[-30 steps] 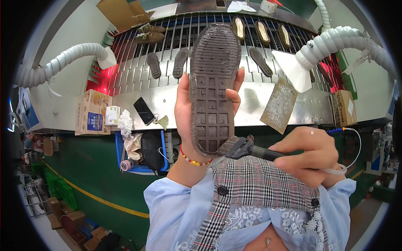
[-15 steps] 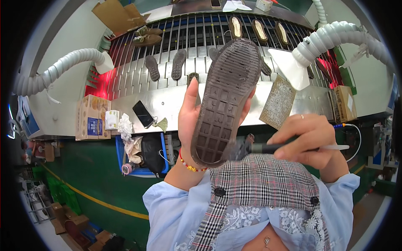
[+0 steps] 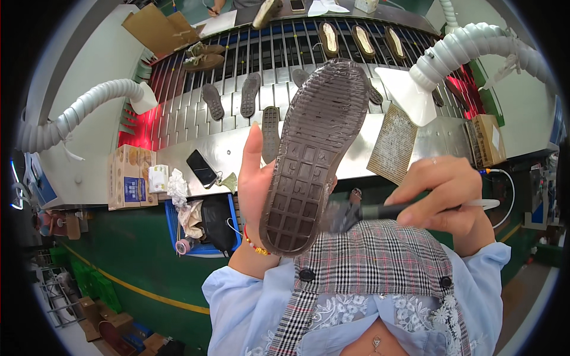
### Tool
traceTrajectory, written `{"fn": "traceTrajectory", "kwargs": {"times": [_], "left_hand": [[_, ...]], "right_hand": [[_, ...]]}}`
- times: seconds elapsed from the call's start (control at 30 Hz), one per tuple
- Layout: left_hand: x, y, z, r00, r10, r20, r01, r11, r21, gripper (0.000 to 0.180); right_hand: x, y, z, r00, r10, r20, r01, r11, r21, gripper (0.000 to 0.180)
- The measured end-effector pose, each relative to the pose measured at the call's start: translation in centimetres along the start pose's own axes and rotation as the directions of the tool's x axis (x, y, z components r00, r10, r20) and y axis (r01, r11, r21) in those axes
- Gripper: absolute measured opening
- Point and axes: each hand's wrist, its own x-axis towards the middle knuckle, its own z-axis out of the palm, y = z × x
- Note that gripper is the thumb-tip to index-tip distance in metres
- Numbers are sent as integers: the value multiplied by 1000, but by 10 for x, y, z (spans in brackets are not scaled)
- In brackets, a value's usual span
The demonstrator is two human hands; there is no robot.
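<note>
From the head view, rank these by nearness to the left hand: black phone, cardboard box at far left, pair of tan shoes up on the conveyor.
From the left hand:
1. Black phone, just left, on the metal ledge.
2. Cardboard box, farther left on the ledge.
3. Tan shoes, upper left on the conveyor.

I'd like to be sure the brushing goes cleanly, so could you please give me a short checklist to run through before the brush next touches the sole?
1. Sole held firm by the left hand: ok, thumb along its edge, tread side up.
2. Brush in the grip of the right hand: ok, fingers closed round the handle.
3. Bristles at the sole: ok, beside its heel end; contact cannot tell, blurred.
4. Tread surface unobstructed: ok, nothing lies on it.
5. Glue or liquid on the bristles: cannot tell.
</note>
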Motion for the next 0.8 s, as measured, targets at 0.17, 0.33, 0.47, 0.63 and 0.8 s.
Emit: {"fn": "traceTrajectory", "kwargs": {"times": [0.17, 0.33, 0.47, 0.63, 0.8], "left_hand": [[-4, 7, -5, 1000, -28, 12, 29, 999, -21, 86], [-4, 11, -3, 999, -32, -20, 32, 999, 5, 87], [-1, 14, -7, 1000, -18, -1, 18, 999, 27, 88], [-6, 28, -26, 967, 95, -235, -54, 983, 175, 87], [-18, 54, -80, 921, 216, -323, -147, 963, 225, 77]], "right_hand": [[6, 3, -11, 999, 40, -29, -44, 988, -147, 19], [9, 11, -21, 998, 51, -41, -57, 989, -139, 20], [16, 21, -30, 988, 128, -85, -140, 977, -159, 20], [-2, 39, -39, 970, 191, -153, -195, 981, -13, 27], [-30, 72, -13, 857, 359, -370, -305, 931, 199, 29]]}}
